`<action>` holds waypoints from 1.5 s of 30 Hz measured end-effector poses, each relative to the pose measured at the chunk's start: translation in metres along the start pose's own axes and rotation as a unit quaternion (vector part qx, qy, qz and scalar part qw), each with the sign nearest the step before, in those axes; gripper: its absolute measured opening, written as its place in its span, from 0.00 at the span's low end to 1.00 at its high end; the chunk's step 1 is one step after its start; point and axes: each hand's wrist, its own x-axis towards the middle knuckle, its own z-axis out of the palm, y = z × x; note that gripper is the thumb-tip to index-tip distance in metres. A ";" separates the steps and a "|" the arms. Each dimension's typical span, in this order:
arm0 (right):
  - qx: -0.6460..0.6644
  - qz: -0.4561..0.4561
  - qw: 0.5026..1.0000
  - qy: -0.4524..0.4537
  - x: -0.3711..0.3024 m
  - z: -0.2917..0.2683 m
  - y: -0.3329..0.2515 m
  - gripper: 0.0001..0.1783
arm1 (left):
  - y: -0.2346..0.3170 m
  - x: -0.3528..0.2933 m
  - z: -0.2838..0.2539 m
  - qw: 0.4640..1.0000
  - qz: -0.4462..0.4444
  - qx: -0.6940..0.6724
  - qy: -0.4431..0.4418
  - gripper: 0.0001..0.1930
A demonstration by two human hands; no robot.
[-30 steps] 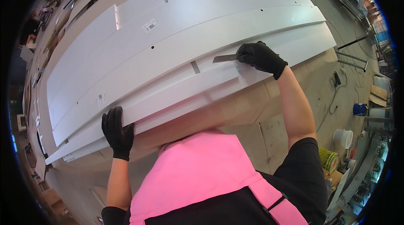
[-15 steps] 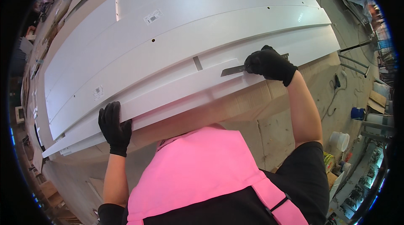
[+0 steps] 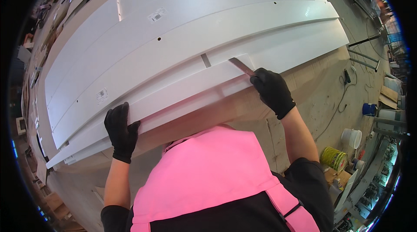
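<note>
My left hand (image 3: 121, 132), in a black glove, grips a narrow white board (image 3: 182, 85) near its left part. Its fingers lie over the top and the thumb is at the near side. The board lies at a slant along the near side of the stacked white panels. My right hand (image 3: 273, 91), also gloved in black, is closed around a flat dark metal strip (image 3: 242, 66) that looks like a file. The strip points up and left, its tip over the board's right end. Whether it touches the board's edge I cannot tell.
Larger white panels (image 3: 204, 19) with small holes and labels cover the table, whose near side is wrapped in brown cardboard (image 3: 208, 115). On the floor to the right are a cable (image 3: 343, 97), a blue container (image 3: 369, 109), a white bucket (image 3: 351, 138) and a yellow-green roll (image 3: 333, 158).
My right hand has come nearer and turned, swinging the metal strip from nearly level to pointing up and left. My left hand stays on the board with little movement.
</note>
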 end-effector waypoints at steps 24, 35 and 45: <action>0.139 0.207 0.968 -0.017 -0.005 -0.009 0.033 0.01 | -0.029 -0.001 -0.020 0.993 -0.017 -0.104 -0.056 0.35; 0.109 0.124 0.986 -0.008 0.022 0.020 -0.052 0.12 | 0.080 0.083 0.029 0.986 0.067 -0.149 0.029 0.31; 0.291 0.420 0.859 0.010 -0.007 -0.025 0.047 0.09 | -0.028 0.013 -0.016 0.993 0.036 -0.109 -0.031 0.33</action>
